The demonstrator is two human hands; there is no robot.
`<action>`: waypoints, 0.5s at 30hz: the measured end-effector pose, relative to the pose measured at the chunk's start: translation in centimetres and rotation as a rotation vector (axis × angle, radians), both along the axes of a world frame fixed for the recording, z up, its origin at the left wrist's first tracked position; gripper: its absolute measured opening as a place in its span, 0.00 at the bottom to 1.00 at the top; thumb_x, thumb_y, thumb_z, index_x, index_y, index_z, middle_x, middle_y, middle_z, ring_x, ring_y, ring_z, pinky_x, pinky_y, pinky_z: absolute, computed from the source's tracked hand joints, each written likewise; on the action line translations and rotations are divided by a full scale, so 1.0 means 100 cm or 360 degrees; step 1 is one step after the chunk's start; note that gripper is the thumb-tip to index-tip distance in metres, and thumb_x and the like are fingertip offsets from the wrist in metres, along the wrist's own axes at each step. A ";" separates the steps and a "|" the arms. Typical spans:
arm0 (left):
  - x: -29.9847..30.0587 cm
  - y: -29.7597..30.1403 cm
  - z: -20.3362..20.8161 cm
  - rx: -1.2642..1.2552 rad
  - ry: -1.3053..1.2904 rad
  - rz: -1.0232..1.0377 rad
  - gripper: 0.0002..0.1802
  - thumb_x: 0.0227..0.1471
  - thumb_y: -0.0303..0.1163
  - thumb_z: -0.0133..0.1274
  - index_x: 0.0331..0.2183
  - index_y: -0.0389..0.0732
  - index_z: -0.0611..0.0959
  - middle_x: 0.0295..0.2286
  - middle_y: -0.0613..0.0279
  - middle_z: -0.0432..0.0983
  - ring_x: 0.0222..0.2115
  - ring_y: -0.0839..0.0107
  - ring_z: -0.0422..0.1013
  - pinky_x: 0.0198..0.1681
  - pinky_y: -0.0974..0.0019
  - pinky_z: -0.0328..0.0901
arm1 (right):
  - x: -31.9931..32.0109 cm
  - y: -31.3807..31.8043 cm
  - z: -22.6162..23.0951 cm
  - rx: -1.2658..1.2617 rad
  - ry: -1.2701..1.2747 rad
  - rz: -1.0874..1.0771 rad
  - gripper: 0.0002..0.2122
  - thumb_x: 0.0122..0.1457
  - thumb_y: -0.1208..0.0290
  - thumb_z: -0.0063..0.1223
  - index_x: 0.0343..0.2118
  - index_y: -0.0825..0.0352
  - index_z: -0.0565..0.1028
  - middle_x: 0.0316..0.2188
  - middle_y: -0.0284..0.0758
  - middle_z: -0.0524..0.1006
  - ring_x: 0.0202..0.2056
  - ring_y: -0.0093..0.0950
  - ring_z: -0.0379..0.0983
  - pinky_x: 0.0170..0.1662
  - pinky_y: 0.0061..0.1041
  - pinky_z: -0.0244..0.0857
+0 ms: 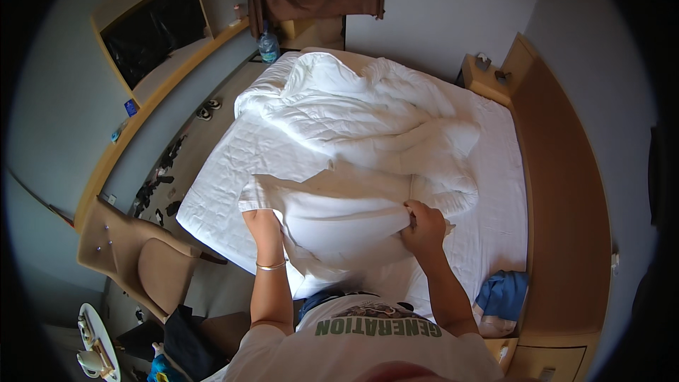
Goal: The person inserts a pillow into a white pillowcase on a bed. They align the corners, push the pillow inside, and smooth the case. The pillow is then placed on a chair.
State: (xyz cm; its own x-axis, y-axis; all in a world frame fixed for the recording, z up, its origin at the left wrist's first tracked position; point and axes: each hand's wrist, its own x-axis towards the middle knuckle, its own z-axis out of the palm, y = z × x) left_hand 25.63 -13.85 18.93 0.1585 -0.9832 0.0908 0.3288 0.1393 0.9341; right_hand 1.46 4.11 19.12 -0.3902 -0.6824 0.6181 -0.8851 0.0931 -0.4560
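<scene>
A white cloth (346, 223) is stretched between my hands over the near part of the bed. It could be a shirt or a pillowcase; I cannot tell which. My left hand (260, 218) reaches up into its left end, where a fold covers the fingers. At the right end my right hand (425, 228) is closed on a bunched edge of the cloth. Just beyond lies a rumpled white quilt (339, 113), heaped across the far half of the bed. Under it is a white quilted mattress cover (226, 163).
A brown headboard (562, 205) bounds the bed on the right, with a nightstand (488, 85) at its far end. To the left stand a tan chair (134, 262) and shoes (209, 110) on the floor. Blue fabric (503, 293) lies at the near right corner.
</scene>
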 end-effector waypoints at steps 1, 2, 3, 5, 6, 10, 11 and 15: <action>0.000 -0.001 0.001 -0.0068 -0.0121 0.0078 0.08 0.53 0.22 0.46 0.37 0.33 0.74 0.31 0.66 0.69 0.31 0.77 0.64 0.37 0.75 0.61 | 0.002 -0.004 -0.003 -0.0010 -0.0037 -0.0020 0.12 0.39 0.76 0.57 0.31 0.63 0.75 0.20 0.36 0.75 0.22 0.40 0.68 0.28 0.36 0.61; 0.000 0.003 0.001 -0.0147 -0.0218 0.0171 0.08 0.52 0.21 0.46 0.38 0.34 0.73 0.32 0.65 0.68 0.31 0.75 0.63 0.38 0.74 0.60 | 0.004 -0.007 -0.005 -0.0004 -0.0067 -0.0026 0.11 0.39 0.76 0.57 0.30 0.63 0.75 0.19 0.36 0.74 0.22 0.40 0.69 0.28 0.36 0.61; -0.002 0.007 0.004 -0.0226 -0.0311 0.0274 0.09 0.52 0.21 0.46 0.38 0.34 0.72 0.33 0.65 0.66 0.32 0.74 0.62 0.39 0.73 0.59 | 0.006 -0.011 -0.008 -0.0021 -0.0098 -0.0028 0.10 0.39 0.76 0.57 0.29 0.63 0.75 0.19 0.36 0.74 0.22 0.39 0.69 0.28 0.35 0.61; 0.001 0.031 0.010 -0.0768 -0.0920 0.1016 0.13 0.48 0.20 0.48 0.39 0.37 0.70 0.36 0.60 0.65 0.36 0.68 0.62 0.42 0.68 0.58 | 0.011 -0.017 -0.011 -0.0075 -0.0095 -0.0042 0.08 0.39 0.77 0.58 0.26 0.62 0.75 0.18 0.35 0.74 0.22 0.38 0.69 0.28 0.35 0.61; -0.005 0.047 0.012 -0.1072 -0.0815 0.0645 0.14 0.47 0.22 0.49 0.40 0.37 0.70 0.37 0.57 0.64 0.38 0.65 0.61 0.44 0.66 0.57 | 0.014 -0.020 -0.012 -0.0125 -0.0076 -0.0033 0.08 0.39 0.77 0.58 0.26 0.62 0.75 0.17 0.35 0.74 0.22 0.38 0.69 0.28 0.35 0.61; -0.044 0.092 0.013 -0.1447 -0.1381 -0.0497 0.21 0.39 0.22 0.54 0.41 0.40 0.74 0.39 0.52 0.66 0.42 0.56 0.63 0.45 0.60 0.59 | 0.027 -0.031 -0.012 -0.0292 0.0013 0.0121 0.10 0.35 0.78 0.59 0.24 0.61 0.74 0.15 0.32 0.71 0.19 0.35 0.68 0.25 0.33 0.61; -0.052 0.091 0.012 -0.1453 -0.1534 -0.0452 0.22 0.37 0.22 0.54 0.40 0.41 0.75 0.39 0.53 0.67 0.42 0.54 0.64 0.44 0.58 0.60 | 0.031 -0.033 -0.011 -0.0273 0.0028 0.0166 0.11 0.34 0.79 0.60 0.24 0.62 0.73 0.15 0.32 0.70 0.19 0.35 0.68 0.24 0.32 0.61; -0.065 0.072 0.005 -0.1407 -0.1551 -0.0354 0.22 0.32 0.22 0.55 0.37 0.44 0.79 0.35 0.59 0.73 0.38 0.54 0.69 0.41 0.55 0.64 | 0.044 -0.036 -0.010 -0.0383 0.0119 0.0270 0.09 0.35 0.75 0.61 0.22 0.59 0.72 0.12 0.33 0.70 0.17 0.36 0.69 0.25 0.35 0.62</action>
